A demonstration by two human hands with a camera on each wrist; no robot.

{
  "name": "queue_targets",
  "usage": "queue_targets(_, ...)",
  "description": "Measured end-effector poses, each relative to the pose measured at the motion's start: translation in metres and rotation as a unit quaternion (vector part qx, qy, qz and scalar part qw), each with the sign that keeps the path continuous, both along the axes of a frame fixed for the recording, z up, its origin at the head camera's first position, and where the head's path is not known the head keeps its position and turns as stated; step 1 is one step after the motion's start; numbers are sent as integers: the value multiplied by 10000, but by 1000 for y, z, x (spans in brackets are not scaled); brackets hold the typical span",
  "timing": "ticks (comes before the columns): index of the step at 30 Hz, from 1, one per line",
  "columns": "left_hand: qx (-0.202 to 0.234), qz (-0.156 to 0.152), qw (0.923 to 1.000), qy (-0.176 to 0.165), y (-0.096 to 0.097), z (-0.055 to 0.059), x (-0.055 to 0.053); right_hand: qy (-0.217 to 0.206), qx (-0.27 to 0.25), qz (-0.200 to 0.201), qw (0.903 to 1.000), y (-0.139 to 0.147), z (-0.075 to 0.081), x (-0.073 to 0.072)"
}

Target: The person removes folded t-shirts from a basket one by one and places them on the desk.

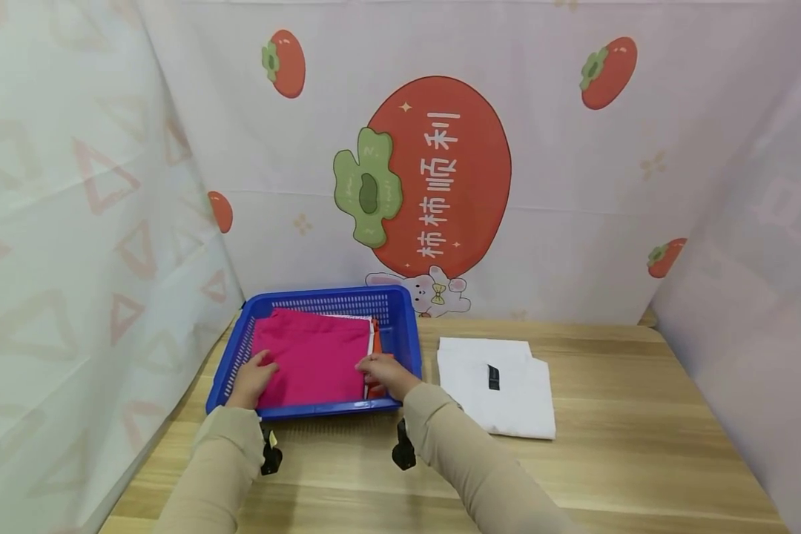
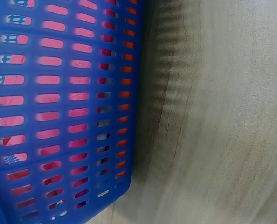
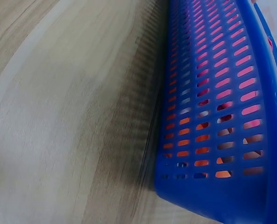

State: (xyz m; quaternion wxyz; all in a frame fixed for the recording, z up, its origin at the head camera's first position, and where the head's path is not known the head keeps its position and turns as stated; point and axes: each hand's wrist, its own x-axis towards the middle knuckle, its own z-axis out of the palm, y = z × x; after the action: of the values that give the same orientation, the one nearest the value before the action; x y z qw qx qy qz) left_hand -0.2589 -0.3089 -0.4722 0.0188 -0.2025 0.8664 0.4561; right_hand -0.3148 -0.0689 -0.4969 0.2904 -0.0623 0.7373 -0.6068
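In the head view, a blue basket (image 1: 307, 409) sits on a wood-grain worktop (image 1: 614, 415), toward the left and close to a white backdrop (image 1: 574, 193). A pink cloth (image 1: 317, 356) lies flat inside it, on top of other fabric; an orange cloth (image 1: 377, 345) shows in a strip along its right edge. The left hand (image 1: 254, 380) reaches over the basket's near left corner and touches the pink cloth's left edge, its grip loose, with finger and thumb slightly apart. The right hand (image 1: 389, 373) is at the pink cloth's right edge with fingers bent; whether its grip pinches the fabric, I cannot tell. Both arms wear beige sleeves (image 1: 220, 475). Right of the basket and apart from it, a folded white garment (image 1: 490, 408) with a black label (image 1: 494, 377) lies on the worktop. A large printed persimmon (image 1: 467, 170) fills the middle of the backdrop.

In the left wrist view, the basket's slotted wall fills the left side; pink shows through most slots, orange along the row nearest the worktop. The hand is out of sight.

In the right wrist view, the slotted wall stands at the right, pink higher up and orange lower down behind the slots, with the worktop at left. This hand is out of sight too.
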Motion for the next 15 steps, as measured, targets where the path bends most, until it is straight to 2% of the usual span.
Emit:
queue_targets(1, 22, 8, 10000, 12, -1, 0, 0, -60, -47, -84, 9999, -1, 3, 2)
queue_targets(2, 19, 14, 10000, 24, -2, -1, 0, -268, 0, -245, 9993, -1, 21, 11)
queue_targets(3, 24, 13, 10000, 53, -2, -1, -1, -376, -63, -346, 9987, -2, 29, 15)
queue_targets(6, 58, 26, 9999, 95, -3, -2, 0, -597, -181, -559, 9965, -6, 43, 23)
queue_targets(8, 85, 26, 9999, 105, -2, -3, 1, -720, -132, -684, 9950, -12, 43, 24)
queue_targets(9, 103, 21, 9999, 112, -1, -3, 2, -640, -27, -710, 9954, -17, 36, 20)
queue_targets(11, 105, 28, 9999, 100, 1, -3, 4, -148, 293, -689, 9971, -24, 23, 18)
queue_targets(15, 59, 66, 9999, 117, 2, -3, 4, 895, 576, -410, 9935, -45, -63, -27)
